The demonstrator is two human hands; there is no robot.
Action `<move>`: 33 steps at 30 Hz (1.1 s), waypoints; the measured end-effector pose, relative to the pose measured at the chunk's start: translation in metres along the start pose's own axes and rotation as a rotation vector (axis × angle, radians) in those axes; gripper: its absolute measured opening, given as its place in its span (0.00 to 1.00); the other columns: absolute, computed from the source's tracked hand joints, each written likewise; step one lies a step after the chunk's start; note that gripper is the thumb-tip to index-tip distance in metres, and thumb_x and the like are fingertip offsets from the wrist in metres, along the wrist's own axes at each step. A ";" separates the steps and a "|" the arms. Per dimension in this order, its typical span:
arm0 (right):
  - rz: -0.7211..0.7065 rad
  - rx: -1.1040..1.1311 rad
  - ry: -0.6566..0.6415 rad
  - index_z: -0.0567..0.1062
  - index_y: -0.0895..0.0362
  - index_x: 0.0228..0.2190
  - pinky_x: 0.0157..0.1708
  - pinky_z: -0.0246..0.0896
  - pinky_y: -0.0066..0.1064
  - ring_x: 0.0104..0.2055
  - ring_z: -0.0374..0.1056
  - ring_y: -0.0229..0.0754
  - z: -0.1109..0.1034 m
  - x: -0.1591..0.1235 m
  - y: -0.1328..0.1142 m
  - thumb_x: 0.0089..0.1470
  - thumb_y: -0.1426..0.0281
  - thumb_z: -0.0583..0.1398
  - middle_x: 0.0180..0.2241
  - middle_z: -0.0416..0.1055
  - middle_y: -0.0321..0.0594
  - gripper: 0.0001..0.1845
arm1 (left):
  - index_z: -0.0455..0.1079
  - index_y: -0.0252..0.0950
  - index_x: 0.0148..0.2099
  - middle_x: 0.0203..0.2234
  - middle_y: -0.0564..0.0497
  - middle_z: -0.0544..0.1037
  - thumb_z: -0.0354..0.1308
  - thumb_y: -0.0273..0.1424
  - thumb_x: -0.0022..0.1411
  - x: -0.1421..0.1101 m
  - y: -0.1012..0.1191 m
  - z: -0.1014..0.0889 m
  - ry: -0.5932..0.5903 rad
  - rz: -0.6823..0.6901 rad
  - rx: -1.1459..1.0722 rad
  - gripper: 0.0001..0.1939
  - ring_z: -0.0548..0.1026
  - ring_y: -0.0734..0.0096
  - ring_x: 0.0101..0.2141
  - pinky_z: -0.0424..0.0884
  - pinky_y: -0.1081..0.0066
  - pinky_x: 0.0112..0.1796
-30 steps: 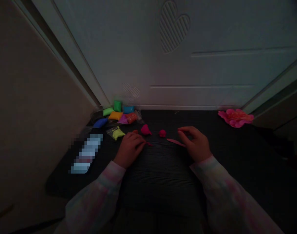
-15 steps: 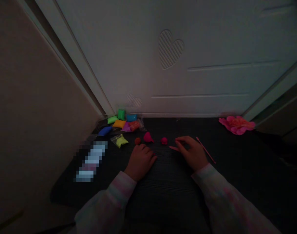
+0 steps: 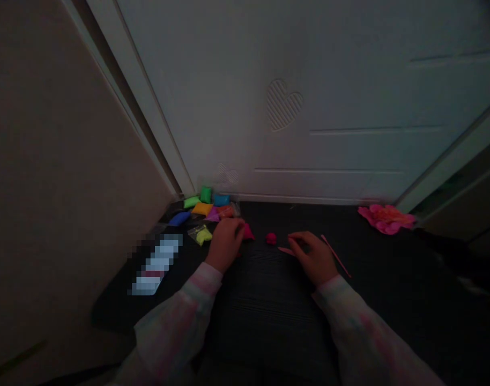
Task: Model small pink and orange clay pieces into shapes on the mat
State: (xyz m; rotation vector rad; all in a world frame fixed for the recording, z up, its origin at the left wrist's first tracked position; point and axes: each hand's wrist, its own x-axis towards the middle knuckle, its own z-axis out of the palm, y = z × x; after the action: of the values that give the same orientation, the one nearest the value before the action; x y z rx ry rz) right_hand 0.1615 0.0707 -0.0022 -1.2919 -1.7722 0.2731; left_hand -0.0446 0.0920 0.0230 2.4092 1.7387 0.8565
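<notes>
Press lightly near the magenta lump (image 3: pixel 249 232), partly behind the left hand (image 3: pixel 224 244), can't tell if gripped; with the right hand (image 3: pixel 314 257) narrowly pinched, can't tell if holding anything, avoid denting the magenta ball (image 3: pixel 271 238) between

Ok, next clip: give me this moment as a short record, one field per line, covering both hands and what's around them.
Left hand: partly hiding a pink lump; contact unclear
Right hand: thumb and fingers curled together; grip unclear
Near right hand: pink blade, thin pink stick
Between hands: small pink ball
Beyond left hand: colored packets
Far right: pink ruffled flower shape
Surface: dark table
Light: dim
</notes>
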 end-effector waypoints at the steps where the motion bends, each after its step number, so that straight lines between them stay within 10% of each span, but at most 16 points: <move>1: -0.005 0.001 -0.001 0.70 0.57 0.28 0.28 0.63 0.33 0.28 0.66 0.40 0.000 0.000 -0.001 0.48 0.69 0.53 0.28 0.70 0.41 0.07 | 0.65 0.34 0.37 0.33 0.48 0.72 0.47 0.28 0.56 0.006 -0.002 0.000 -0.020 -0.021 0.016 0.08 0.68 0.68 0.37 0.64 0.68 0.38; 33: 0.042 0.096 -0.010 0.71 0.58 0.27 0.32 0.59 0.32 0.30 0.64 0.39 -0.001 -0.001 -0.005 0.47 0.70 0.54 0.27 0.69 0.40 0.07 | 0.64 0.32 0.38 0.31 0.44 0.73 0.41 0.26 0.58 0.011 0.000 0.016 -0.373 0.074 0.345 0.11 0.72 0.65 0.34 0.65 0.69 0.33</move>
State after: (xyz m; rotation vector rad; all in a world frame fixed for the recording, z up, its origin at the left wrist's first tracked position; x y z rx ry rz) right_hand 0.1591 0.0676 0.0006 -1.2618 -1.7209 0.3838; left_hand -0.0348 0.1060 0.0136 2.6313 1.7694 0.0922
